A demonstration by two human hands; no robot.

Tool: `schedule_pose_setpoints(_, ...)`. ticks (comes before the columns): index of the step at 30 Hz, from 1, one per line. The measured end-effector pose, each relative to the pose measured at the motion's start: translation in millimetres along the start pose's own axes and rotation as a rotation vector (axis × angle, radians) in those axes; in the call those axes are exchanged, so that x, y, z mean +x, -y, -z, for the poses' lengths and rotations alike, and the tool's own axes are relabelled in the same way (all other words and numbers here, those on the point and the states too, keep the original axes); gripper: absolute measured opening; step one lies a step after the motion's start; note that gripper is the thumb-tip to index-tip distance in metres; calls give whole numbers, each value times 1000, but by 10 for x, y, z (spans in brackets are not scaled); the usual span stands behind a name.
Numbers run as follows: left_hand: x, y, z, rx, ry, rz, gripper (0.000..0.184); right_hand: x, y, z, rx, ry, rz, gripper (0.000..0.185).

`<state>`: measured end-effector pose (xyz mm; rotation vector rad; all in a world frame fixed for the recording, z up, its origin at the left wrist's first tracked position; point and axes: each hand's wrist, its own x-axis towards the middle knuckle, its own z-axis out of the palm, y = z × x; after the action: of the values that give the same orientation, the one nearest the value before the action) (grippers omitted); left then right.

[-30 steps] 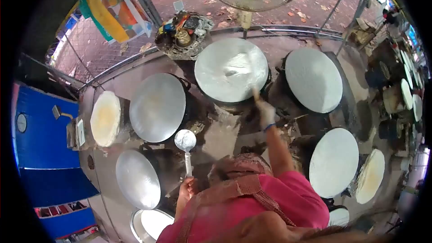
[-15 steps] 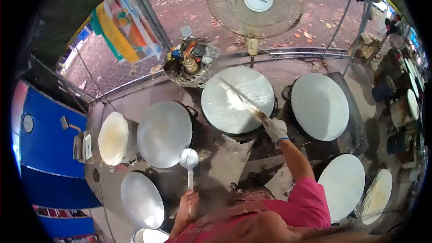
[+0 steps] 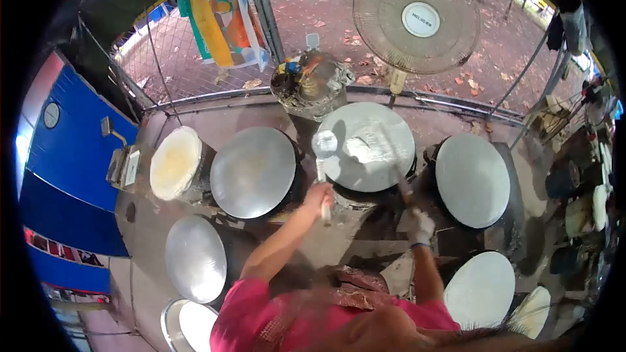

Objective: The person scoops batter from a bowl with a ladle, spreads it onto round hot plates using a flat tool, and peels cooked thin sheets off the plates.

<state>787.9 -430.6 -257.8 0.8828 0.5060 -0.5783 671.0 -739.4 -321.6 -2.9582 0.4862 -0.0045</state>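
My bare left hand (image 3: 318, 197) is wrapped round the handle of a ladle (image 3: 325, 145). The ladle's bowl, coated white, is over the left edge of the middle round griddle (image 3: 358, 187). A thin white layer covers that griddle, with a thicker pool of batter (image 3: 360, 149) near its centre. In my gloved right hand (image 3: 418, 227), closed round its handle, is a long flat wooden spatula (image 3: 405, 188). Its blade is blurred by motion and reaches over the griddle's right side. The blur hides whether the blade touches the batter.
A grey griddle (image 3: 253, 173) lies to the left, a white-coated one (image 3: 473, 181) to the right. Nearer me are another grey griddle (image 3: 195, 259) and a white-coated one (image 3: 481, 290). Flatbreads (image 3: 175, 163) lie at far left. A fan (image 3: 420, 19) and cluttered drum (image 3: 314, 107) stand behind.
My left hand has brought the ladle up and right, from beside the left griddle to over the middle one. My right hand has drawn back toward me, swinging the spatula upright toward the griddle's right side.
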Motion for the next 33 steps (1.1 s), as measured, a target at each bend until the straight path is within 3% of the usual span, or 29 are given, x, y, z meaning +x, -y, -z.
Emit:
schedule_pose_setpoints(1, 95, 103, -133, 43, -39, -83, 16, -34, 207, -47, -9, 227, -57, 30)
schedule_pose_setpoints(2, 290, 218, -113, 21, 14, 10, 14, -134, 361, -114, 39, 207, 17, 31)
schedule_pose_setpoints(3, 448, 380, -119, -9, 80, -50, 13, -285, 565, -42, 144, 111, -13, 30)
schedule_pose_setpoints(4, 389, 353, -176, -3, 124, 5, 12, -275, 554, -462, 205, 44, -38, 30)
schedule_pose_setpoints(5, 268, 304, -197, 4, 166, 58, 11, -346, 678, -300, 322, -25, -8, 32)
schedule_pose_setpoints(8, -491, 97, 315, -2, 230, 46, 7, -609, 702, -56, 227, 8, 4, 26)
schedule_pose_setpoints(9, -947, 57, 354, 112, 138, -32, 9, -747, 692, 161, 228, -52, 78, 24)
schedule_pose_setpoints(11, -1256, 315, 614, 109, -164, 51, 12, -817, 795, 152, 308, -139, 173, 21)
schedule_pose_setpoints(14, -1064, 462, 1103, -292, 168, 390, 29, -1045, 910, 4, 525, -145, 196, 23)
schedule_pose_setpoints(16, -1208, 461, 1115, -713, 225, 561, 40, -1117, 1037, 8, 628, -104, 236, 26)
schedule_pose_setpoints(17, -1312, 534, 1194, -761, 268, 538, 39, -1122, 1098, 20, 681, -80, 271, 28)
schedule_pose_setpoints(19, -1552, 660, 1354, -852, 360, 434, 38, -1033, 1198, -219, 928, -20, 234, 37)
schedule_pose_setpoints(20, -1697, 762, 1443, -869, 398, 353, 38, -1014, 1294, -31, 873, 131, 289, 34)
schedule_pose_setpoints(21, -1986, 726, 1380, -801, 196, 235, 38, -1003, 1406, 172, 809, 285, 343, 31)
schedule_pose_setpoints(25, -2793, 1244, 1841, -1077, 343, 61, 27, -1066, 1953, 259, 982, 688, 370, 27)
schedule_pose_setpoints(27, -3436, 1605, 2126, -1036, 139, -99, 16, -1139, 2241, -309, 890, 602, 696, 26)
schedule_pose_setpoints(29, -4182, 1983, 2349, -1131, -71, -280, 11, -1624, 2742, -302, 857, 715, 681, 29)
schedule_pose_setpoints(30, -4536, 2176, 2515, -982, -151, -468, 12, -1951, 3092, -209, 803, 695, 874, 29)
schedule_pose_setpoints(31, -4380, 1997, 2174, -930, -227, -575, 24, -1536, 3335, -32, 767, 710, 1049, 29)
schedule_pose_setpoints(32, -4498, 2143, 2220, -893, -251, -686, 32, -1451, 3594, -403, 767, 820, 1108, 28)
schedule_pose_setpoints(33, -4820, 2460, 2525, -856, -251, -784, 41, -2010, 3919, -211, 665, 926, 1074, 25)
